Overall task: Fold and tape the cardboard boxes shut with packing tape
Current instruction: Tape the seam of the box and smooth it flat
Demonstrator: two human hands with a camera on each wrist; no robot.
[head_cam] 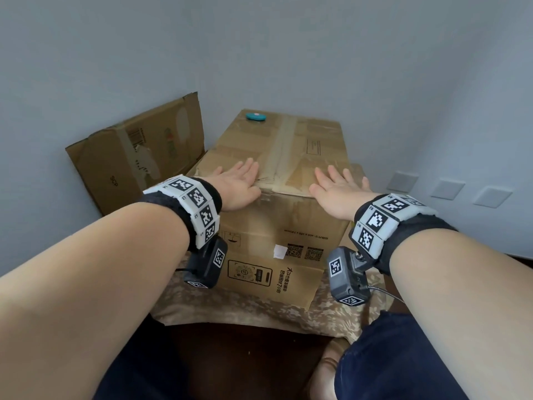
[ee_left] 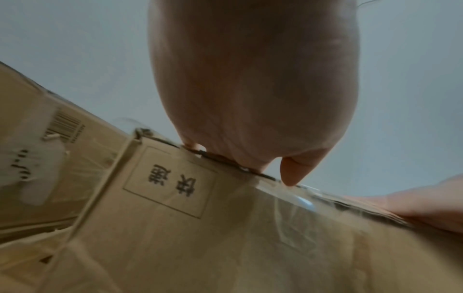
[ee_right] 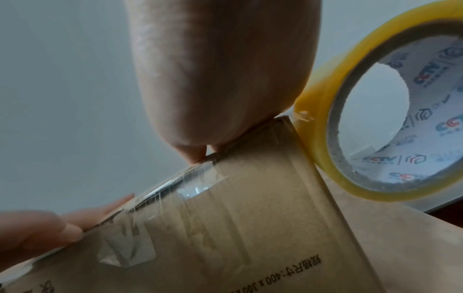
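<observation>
A closed brown cardboard box [head_cam: 288, 151] stands on a low patterned surface, with a strip of clear tape [head_cam: 281, 145] down its top seam. My left hand [head_cam: 236, 183] lies flat on the near left of the top, fingers straight. My right hand [head_cam: 340, 186] lies flat on the near right. Both palms press at the near top edge [ee_left: 225, 160] [ee_right: 218, 152], where clear tape [ee_right: 190, 188] wraps over onto the side. A yellow packing tape roll [ee_right: 323, 123] stands beside the box's right side in the right wrist view; the box hides it in the head view.
A flattened cardboard box [head_cam: 135, 157] leans against the wall at the left. A small teal object [head_cam: 255, 116] lies on the far left corner of the box top. A loose flap [head_cam: 271, 281] hangs at the box's near bottom. Grey walls close in behind and right.
</observation>
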